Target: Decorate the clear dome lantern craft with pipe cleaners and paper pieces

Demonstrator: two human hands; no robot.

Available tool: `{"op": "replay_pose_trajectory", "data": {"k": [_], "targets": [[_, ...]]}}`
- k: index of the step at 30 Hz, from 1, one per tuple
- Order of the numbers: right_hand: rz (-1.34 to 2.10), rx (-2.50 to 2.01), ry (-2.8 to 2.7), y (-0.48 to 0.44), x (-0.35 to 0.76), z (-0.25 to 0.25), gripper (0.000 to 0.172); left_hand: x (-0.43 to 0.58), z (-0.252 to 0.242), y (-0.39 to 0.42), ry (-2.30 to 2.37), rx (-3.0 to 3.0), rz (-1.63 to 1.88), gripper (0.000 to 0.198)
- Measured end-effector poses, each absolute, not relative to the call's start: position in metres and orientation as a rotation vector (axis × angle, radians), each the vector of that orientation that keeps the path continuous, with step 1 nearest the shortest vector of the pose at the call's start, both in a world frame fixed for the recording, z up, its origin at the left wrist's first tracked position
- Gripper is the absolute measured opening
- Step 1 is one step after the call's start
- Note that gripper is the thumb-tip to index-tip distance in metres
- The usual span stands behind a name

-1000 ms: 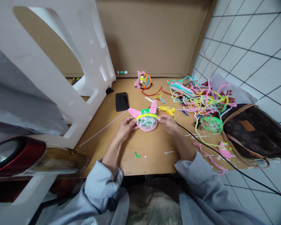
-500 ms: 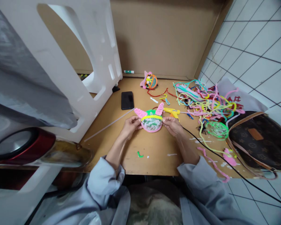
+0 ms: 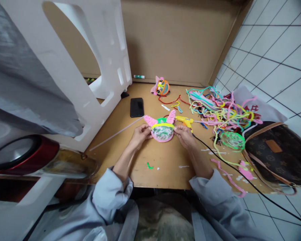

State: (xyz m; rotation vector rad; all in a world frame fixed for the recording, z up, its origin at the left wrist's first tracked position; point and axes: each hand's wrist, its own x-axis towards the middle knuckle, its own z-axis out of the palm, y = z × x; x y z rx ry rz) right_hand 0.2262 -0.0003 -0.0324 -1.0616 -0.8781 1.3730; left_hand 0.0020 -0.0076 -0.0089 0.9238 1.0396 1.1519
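Between my two hands is a pipe-cleaner animal-head craft [image 3: 162,131], with two fuzzy pink ears, a green top, a yellow band and a clear-looking lower half edged in pink. My left hand [image 3: 141,134] pinches its left edge at the band. On the opposite edge, the fingertips of my right hand [image 3: 184,134] are closed in the same way. A yellow glue gun [image 3: 185,122] lies just beyond my right hand. Beyond the craft, a similar finished-looking piece [image 3: 161,87] with pink ears, eyes and an orange rim rests near the back board.
A heap of coloured pipe cleaners [image 3: 220,107] spreads at the right, beside a brown handbag [image 3: 276,150]. A black phone [image 3: 136,107] lies back left, a red-lidded jar [image 3: 27,154] at far left. The glue gun's black cord [image 3: 230,163] crosses the right side.
The view has shifted very slightly. Both hands keep the same hold on the craft, which stays in place.
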Motion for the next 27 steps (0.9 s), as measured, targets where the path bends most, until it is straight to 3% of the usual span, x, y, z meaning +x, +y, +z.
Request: {"op": "replay_pose_trajectory", "data": {"k": [7,27], "targets": [[1.354,-1.058,-0.85,-0.0002,0.2251,-0.0377,0.032,0.002,-0.0087,-0.0072,1.046,0.928,1.157,0.055],[1.528,-0.936,-0.813,0.0032,0.2339,-0.0395,0.036,-0.0008,-0.0104,-0.0035,1.042,0.89,1.121,0.054]]}}
